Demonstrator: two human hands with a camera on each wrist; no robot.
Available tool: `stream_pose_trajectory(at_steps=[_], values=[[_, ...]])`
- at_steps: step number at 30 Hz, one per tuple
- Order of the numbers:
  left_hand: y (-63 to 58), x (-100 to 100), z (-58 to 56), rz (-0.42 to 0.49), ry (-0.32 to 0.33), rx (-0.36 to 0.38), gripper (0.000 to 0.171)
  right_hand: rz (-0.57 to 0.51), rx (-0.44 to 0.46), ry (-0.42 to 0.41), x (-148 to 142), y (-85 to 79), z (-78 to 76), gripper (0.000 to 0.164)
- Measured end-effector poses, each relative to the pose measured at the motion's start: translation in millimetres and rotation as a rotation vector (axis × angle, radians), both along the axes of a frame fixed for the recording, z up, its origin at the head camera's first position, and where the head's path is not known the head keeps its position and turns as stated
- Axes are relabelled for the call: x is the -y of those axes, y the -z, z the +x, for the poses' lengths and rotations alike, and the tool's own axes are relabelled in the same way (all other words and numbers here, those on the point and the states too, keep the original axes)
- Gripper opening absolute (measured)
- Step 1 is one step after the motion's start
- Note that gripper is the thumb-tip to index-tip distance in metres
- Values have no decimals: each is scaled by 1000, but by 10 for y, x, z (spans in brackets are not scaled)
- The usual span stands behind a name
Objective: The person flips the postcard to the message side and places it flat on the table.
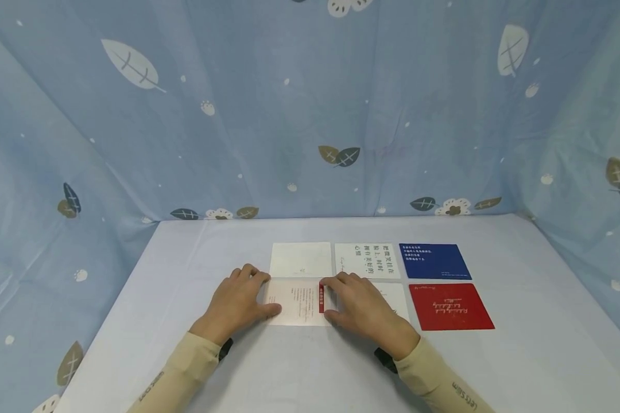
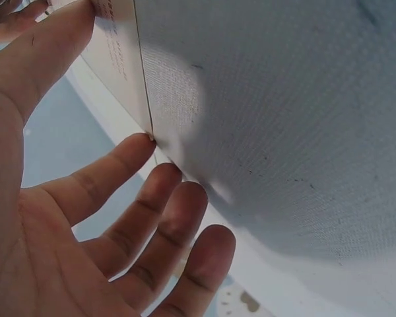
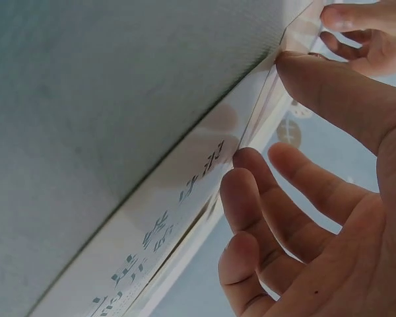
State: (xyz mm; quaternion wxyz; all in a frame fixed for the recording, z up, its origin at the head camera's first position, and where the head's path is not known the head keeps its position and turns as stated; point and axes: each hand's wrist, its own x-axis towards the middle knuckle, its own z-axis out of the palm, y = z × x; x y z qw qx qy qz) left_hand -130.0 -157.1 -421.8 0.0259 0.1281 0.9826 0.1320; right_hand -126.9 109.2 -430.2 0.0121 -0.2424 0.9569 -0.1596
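Observation:
A pale pink card [image 1: 291,304] with small print and a red strip lies flat at the front left of two rows of cards. At its left side is my left hand [image 1: 239,301], thumb on the card and forefinger at its far left corner. My right hand [image 1: 359,304] touches the right side near the red strip, thumb at the near edge and forefinger farther up. Under that hand, partly hidden, lies a white card [image 1: 395,295] with dark writing. In the left wrist view, the left fingers [image 2: 188,205] spread along the card's edge; the right wrist view shows the right fingers [image 3: 241,188] loosely bent.
Behind the pink card lie a plain cream card [image 1: 301,260], a white card with vertical characters [image 1: 351,258] and a blue card [image 1: 436,262]. A red card [image 1: 452,307] lies at the front right. A patterned blue curtain [image 1: 289,115] encloses the white table [image 1: 186,252].

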Motion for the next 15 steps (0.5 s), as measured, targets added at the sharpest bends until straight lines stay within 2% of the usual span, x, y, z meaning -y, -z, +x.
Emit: stream_pose_trajectory(at_steps=[15], values=[[-13, 0, -28, -2, -4, 16, 66, -6, 19, 11, 16, -22, 8, 61]])
